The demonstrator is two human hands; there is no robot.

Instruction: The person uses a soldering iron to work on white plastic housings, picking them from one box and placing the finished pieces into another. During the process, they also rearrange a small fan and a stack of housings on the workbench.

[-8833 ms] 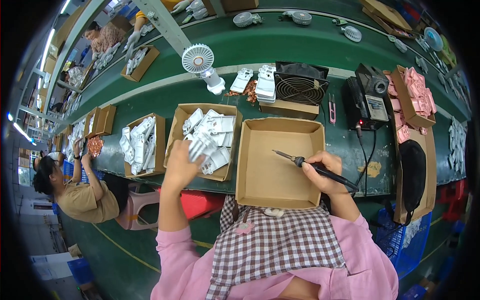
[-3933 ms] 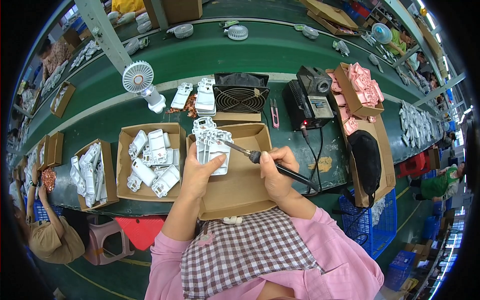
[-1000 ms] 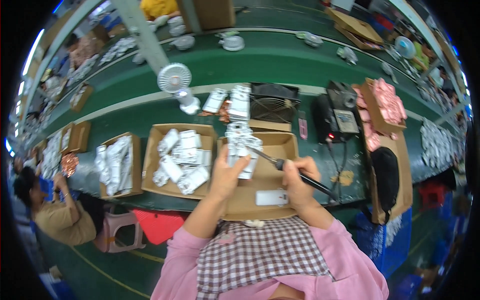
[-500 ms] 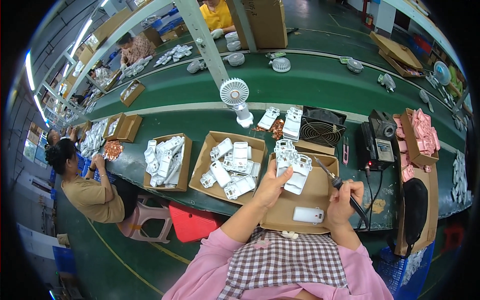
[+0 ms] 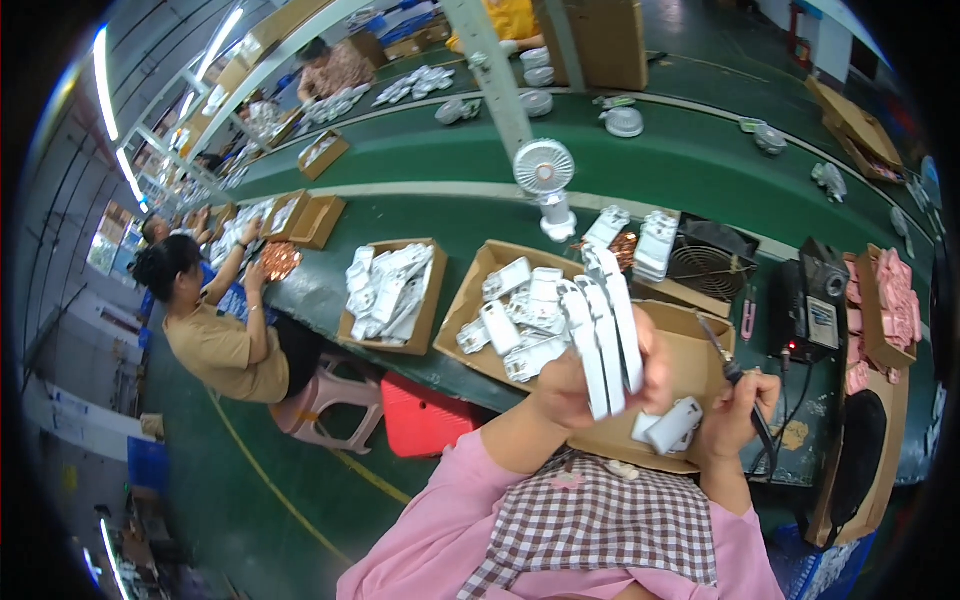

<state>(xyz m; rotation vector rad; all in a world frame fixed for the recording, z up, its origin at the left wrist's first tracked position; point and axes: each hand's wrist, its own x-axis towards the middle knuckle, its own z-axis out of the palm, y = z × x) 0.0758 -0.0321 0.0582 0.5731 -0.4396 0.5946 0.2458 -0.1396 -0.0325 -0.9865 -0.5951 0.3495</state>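
Note:
My left hand (image 5: 560,392) is closed round several white plastic housings (image 5: 600,345), held edge-on above an open cardboard box (image 5: 600,440). In my right hand (image 5: 738,418) is a soldering iron (image 5: 733,368), its tip pointing up and away, over the box's right side and apart from the housings. Two white casings (image 5: 675,428) lie in that box near my right hand, one partly over the other. The left hand is slightly blurred, and the housings hide some of its fingers.
Left stand boxes of white housings (image 5: 515,310) and white parts (image 5: 390,290). Beyond are a small white fan (image 5: 545,168), stacked housings (image 5: 655,245) and a black cooling fan (image 5: 705,265). Right are a black soldering station (image 5: 808,305) and pink parts (image 5: 895,295). A co-worker (image 5: 225,330) sits left.
The view has swung left. My left hand has lifted and turned the housings edge-on. Two casings now show in the box where one showed before. The soldering iron stays in my right hand.

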